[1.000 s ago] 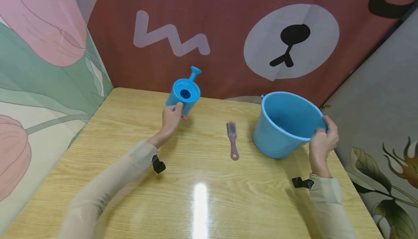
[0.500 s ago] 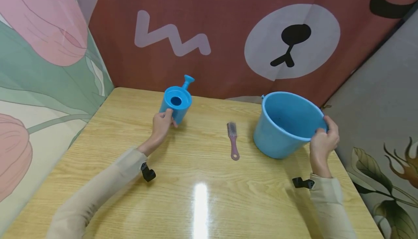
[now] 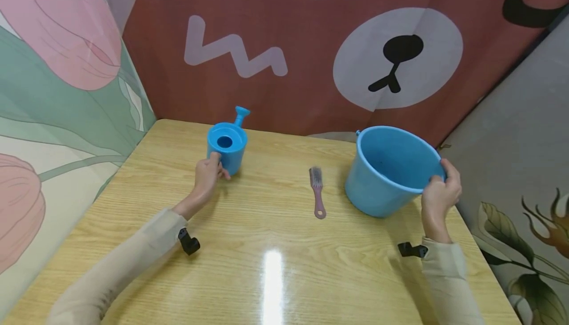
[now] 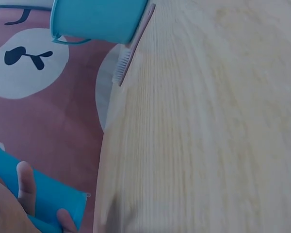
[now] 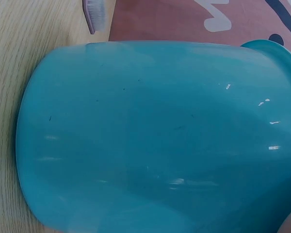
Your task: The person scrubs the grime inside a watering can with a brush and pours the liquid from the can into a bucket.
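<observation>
My left hand [image 3: 208,174] grips a blue toy watering can [image 3: 234,159] at its near side, with the round top opening facing up and the spout pointing to the back right. In the left wrist view the watering can [image 4: 53,191] shows fingers curled at it, and a shadow falls on the table beside it. On the right, a light blue bucket [image 3: 373,186] stands with its mouth towards me. My right hand [image 3: 440,194] holds its right rim, thumb at the near side. Bucket wall [image 5: 150,131] fills most of the right wrist view.
Between the watering can and the bucket lies a purple-handled brush [image 3: 317,194], bristles towards the back. The wooden table [image 3: 213,275] ends at a patterned cloth backdrop [image 3: 306,98] behind. A grey patterned wall cloth [image 3: 524,157] borders the right side.
My left hand has carried the watering can left and nearer to me, and the can has turned more upright. The right hand, bucket and brush have stayed in place.
</observation>
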`<control>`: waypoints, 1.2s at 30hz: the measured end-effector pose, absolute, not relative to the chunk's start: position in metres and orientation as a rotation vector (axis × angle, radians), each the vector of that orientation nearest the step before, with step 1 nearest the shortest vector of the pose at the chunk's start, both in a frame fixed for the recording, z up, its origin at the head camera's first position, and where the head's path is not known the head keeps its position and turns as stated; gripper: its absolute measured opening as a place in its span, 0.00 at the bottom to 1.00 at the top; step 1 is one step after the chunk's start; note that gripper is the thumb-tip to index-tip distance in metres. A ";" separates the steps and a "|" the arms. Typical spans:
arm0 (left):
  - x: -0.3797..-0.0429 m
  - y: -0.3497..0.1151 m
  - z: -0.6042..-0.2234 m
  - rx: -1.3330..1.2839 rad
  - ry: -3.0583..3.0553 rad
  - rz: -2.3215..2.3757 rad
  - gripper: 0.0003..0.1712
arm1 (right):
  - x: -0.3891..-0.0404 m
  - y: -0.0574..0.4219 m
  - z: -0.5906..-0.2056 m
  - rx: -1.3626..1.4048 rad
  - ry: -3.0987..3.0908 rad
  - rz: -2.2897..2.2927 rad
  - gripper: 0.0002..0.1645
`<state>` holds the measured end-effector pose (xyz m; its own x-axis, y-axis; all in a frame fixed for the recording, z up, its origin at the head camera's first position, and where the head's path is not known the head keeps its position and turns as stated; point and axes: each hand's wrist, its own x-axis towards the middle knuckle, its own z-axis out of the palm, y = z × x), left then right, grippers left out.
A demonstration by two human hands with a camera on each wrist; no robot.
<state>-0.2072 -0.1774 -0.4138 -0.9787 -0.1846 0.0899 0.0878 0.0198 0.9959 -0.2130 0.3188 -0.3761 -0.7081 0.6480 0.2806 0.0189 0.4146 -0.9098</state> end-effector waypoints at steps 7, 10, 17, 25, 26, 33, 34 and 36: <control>-0.211 -0.188 -0.432 0.203 -2.055 -2.090 0.27 | -0.213 0.318 -0.376 -0.552 -2.054 1.303 0.31; -0.209 -0.192 -0.434 0.227 -2.045 -2.106 0.26 | -0.214 0.319 -0.376 -0.555 -2.052 1.301 0.31; -0.208 -0.203 -0.440 0.288 -2.080 -2.096 0.27 | -0.214 0.320 -0.376 -0.559 -2.052 1.302 0.31; -0.204 -0.210 -0.445 0.334 -2.092 -2.073 0.27 | -0.213 0.320 -0.376 -0.558 -2.070 1.305 0.31; -0.203 -0.210 -0.446 0.331 -2.094 -2.067 0.27 | -0.213 0.320 -0.376 -0.556 -2.070 1.305 0.31; -0.203 -0.216 -0.452 0.319 -2.144 -2.019 0.27 | -0.213 0.319 -0.376 -0.552 -2.064 1.306 0.31; -0.203 -0.217 -0.452 0.314 -2.153 -2.014 0.26 | -0.213 0.319 -0.376 -0.554 -2.063 1.307 0.31; -0.203 -0.219 -0.454 0.307 -2.165 -2.006 0.26 | -0.212 0.319 -0.376 -0.558 -2.060 1.305 0.31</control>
<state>-0.2033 -0.2187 -0.4535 -0.9636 -0.2671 -0.0123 -0.0325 0.0714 0.9969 -0.2124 0.3188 -0.3757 -0.7128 0.6422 0.2819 0.0194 0.4198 -0.9074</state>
